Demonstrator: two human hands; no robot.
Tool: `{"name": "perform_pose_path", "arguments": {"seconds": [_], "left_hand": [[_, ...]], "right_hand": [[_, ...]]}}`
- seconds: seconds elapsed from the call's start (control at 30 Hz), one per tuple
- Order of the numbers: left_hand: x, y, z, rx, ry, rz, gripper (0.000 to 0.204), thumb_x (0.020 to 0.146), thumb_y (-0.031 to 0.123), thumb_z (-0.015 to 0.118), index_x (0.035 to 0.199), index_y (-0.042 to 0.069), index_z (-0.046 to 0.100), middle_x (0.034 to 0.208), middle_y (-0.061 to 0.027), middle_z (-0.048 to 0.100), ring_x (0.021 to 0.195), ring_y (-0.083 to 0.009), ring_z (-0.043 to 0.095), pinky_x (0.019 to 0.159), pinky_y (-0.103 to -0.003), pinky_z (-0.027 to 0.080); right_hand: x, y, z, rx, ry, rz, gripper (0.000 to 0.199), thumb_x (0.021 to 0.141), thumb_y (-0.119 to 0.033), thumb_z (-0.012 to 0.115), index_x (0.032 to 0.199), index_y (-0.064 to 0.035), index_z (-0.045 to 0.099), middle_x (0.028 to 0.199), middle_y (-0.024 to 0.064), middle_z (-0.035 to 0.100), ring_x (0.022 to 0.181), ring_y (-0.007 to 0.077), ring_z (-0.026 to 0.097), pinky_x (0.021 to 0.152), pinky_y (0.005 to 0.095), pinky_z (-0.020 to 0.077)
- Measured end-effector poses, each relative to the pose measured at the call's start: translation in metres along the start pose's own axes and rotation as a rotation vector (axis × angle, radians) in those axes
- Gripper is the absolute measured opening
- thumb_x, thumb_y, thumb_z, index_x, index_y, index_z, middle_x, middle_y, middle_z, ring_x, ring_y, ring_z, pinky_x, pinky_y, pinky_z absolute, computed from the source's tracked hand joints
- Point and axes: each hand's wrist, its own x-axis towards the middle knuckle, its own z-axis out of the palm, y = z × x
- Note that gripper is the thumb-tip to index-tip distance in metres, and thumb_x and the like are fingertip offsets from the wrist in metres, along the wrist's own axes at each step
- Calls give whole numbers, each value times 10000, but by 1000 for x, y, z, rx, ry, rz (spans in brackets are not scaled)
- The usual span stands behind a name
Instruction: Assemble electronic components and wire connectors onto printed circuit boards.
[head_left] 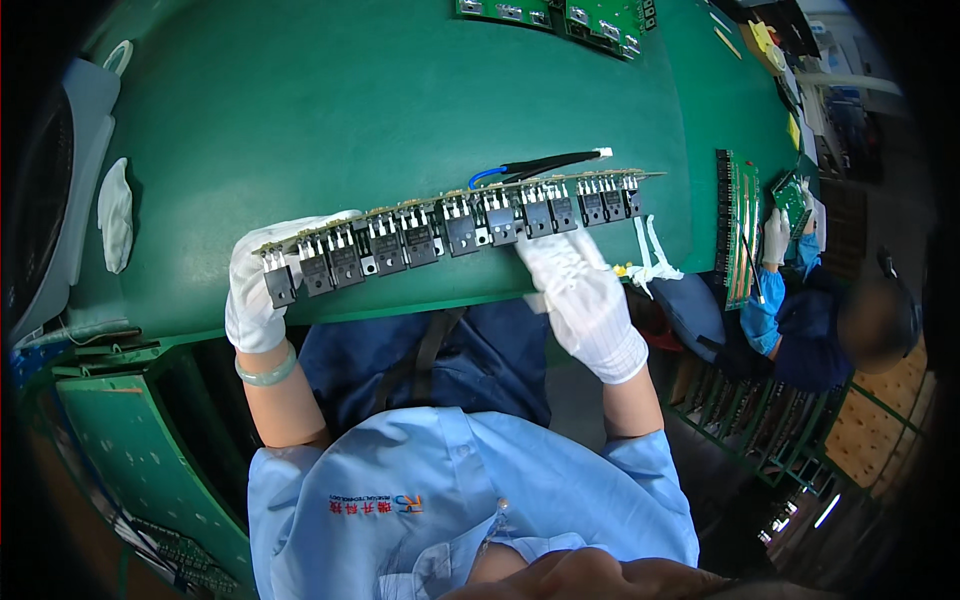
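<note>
A long circuit board (390, 208) is held on edge above the green table, with a row of black transistors (461, 228) along its near side. At its left end my white-gloved left hand (254, 285) grips the board, fingers passing behind it. My right hand (578, 285), gloved too, is raised just below the transistors right of the middle. Its fingertips reach up to them and are blurred, so I cannot tell whether they pinch anything. From the board's far side comes a cable (550, 163) in black sleeving with a blue wire and white plug.
Green circuit boards (560, 20) lie at the table's far edge. A white glove (116, 215) rests at the left, beside a grey-framed device (75, 190). White strips (652, 258) hang at the near right edge. Further right, a co-worker's gloved hand (776, 237) handles a small board (790, 198).
</note>
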Motion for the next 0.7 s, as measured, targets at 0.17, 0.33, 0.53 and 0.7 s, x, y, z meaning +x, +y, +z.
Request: {"name": "perform_pose_path", "arguments": {"seconds": [0.17, 0.33, 0.53, 0.7], "left_hand": [[2, 2, 4, -94, -9, -35, 505, 840, 303, 462, 1053, -121, 632, 1038, -202, 679, 916, -263, 678, 838, -334, 524], [-12, -16, -13, -66, -14, -30, 373, 899, 227, 601, 1170, -20, 535, 1085, -153, 632, 956, -279, 629, 808, -369, 520], [-40, -70, -42, 535, 118, 181, 134, 865, 140, 569, 878, 7, 568, 857, -87, 580, 736, -229, 546, 663, -344, 445], [-24, -64, -39, 905, 129, 448, 147, 859, 80, 548, 722, 32, 535, 722, -56, 531, 628, -213, 489, 578, -340, 387]], "right_hand": [[-20, 9, 10, -73, -128, 46, 486, 763, -2, 562, 1244, 61, 530, 1173, 207, 610, 1112, 329, 591, 1027, 516, 392], [-14, 16, 3, 55, -201, 68, 515, 808, -54, 515, 1306, 68, 470, 1324, 289, 479, 1212, 384, 509, 1060, 480, 369], [-46, 3, 7, 613, 507, 769, 419, 972, -124, 476, 1365, 15, 441, 643, 5, 539, 537, 68, 424, 614, 218, 430], [-52, -9, 33, 439, 481, 795, 534, 891, -2, 593, 1387, -6, 396, 830, 49, 517, 741, 113, 484, 799, 224, 447]]}}
